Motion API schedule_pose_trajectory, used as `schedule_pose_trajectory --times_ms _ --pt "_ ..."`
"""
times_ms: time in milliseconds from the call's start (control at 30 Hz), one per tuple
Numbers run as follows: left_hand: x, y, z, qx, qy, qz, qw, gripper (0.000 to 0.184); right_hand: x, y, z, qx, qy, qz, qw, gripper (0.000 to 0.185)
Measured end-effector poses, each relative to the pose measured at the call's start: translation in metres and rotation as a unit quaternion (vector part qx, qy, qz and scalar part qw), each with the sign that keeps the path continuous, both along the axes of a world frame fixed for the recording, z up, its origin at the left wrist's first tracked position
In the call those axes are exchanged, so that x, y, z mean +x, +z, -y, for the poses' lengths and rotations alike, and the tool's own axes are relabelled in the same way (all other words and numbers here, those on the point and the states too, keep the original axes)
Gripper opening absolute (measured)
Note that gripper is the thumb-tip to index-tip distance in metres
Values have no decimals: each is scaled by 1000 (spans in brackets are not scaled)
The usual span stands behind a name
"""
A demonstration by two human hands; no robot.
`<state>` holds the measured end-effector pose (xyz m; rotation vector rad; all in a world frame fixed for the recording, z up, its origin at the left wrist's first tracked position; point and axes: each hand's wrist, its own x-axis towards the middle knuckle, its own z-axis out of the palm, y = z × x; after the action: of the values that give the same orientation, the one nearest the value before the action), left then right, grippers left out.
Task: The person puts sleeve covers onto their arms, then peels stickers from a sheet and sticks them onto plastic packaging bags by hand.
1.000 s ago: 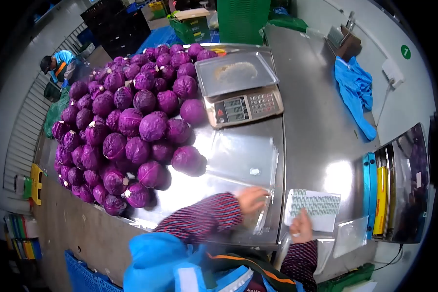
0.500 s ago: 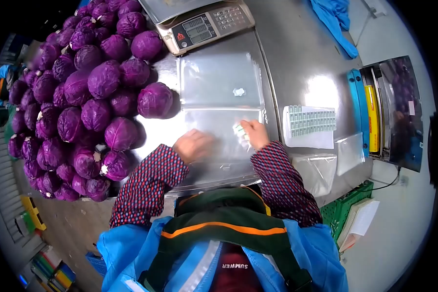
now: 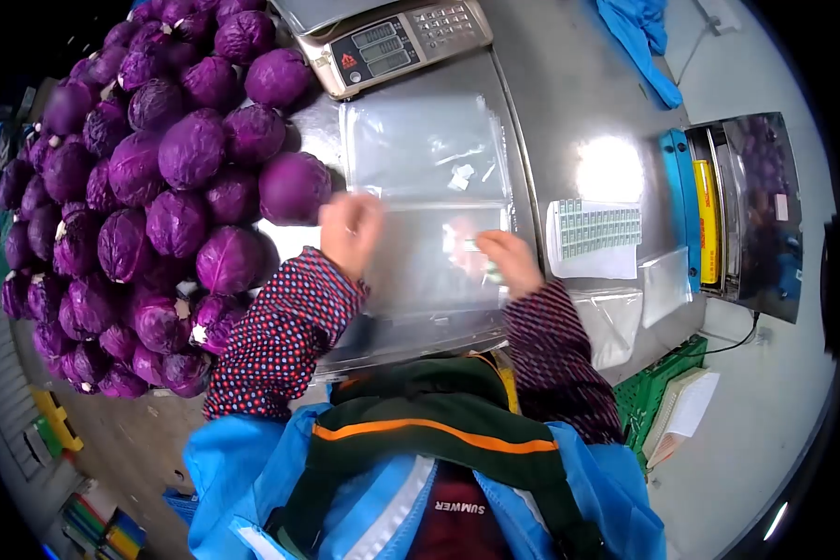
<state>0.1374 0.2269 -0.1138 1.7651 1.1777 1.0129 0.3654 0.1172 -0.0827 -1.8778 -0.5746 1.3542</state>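
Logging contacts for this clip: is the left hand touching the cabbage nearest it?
Cannot tell: in the head view, the blurred left hand borders the cabbage in the image, but neither contact nor gap shows plainly.

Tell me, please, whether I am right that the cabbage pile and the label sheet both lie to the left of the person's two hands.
Not quite: in the head view, the label sheet lies to the right of both the left hand and the right hand; the cabbage pile does lie to their left.
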Motion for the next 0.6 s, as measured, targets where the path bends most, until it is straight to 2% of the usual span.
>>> schedule_pose_trajectory --times_ms 33,67,100,133,200,233,267,300,333,367,400,467,500,533,567,600 --pt "-8 -21 -1 14 -310 -105 945 24 -2 -46 -3 -2 17 0 1000 20" --pt "-12 -33 12 168 -383 -168 893 35 6 -108 1 1 3 -35 999 20" --pt "-22 -40 25 212 -373 -246 869 39 2 -99 -2 7 50 59 997 24" --pt "-29 -51 24 151 -385 -277 867 36 -3 -80 -5 12 93 153 984 28" --pt "-25 -54 14 75 -415 -276 864 28 3 -36 -5 -8 101 184 978 38" --pt "-23 -57 10 0 -432 -240 869 22 29 -72 5 10 79 156 984 44" --pt "-21 -61 1 -74 -441 -201 871 18 28 -26 0 -6 62 135 989 45" --pt "-21 -62 -3 -148 -450 -164 865 15 24 10 2 13 -9 0 1000 40" --pt "-18 -53 -4 -199 -334 -71 918 13 23 43 6 55 8 -73 996 35" --pt "-10 -33 -5 -245 -209 22 946 11 23 65 10 102 23 -112 988 33" --pt "-6 -15 -6 -284 -80 112 949 10 23 74 13 148 36 -152 977 30" --pt "-9 18 1 -54 -30 83 995 10 18 46 9 94 31 -92 991 28" --pt "-10 26 6 64 -6 70 995 13 15 23 4 67 30 -60 995 27" --pt "-16 18 7 151 -238 -102 954 14 11 -11 -3 61 55 -53 995 24" --pt "-16 5 18 199 -278 -169 924 15 10 -57 -8 28 84 -4 996 24" --pt "-19 -10 26 247 -314 -237 886 17 12 -106 -3 43 85 50 994 25"
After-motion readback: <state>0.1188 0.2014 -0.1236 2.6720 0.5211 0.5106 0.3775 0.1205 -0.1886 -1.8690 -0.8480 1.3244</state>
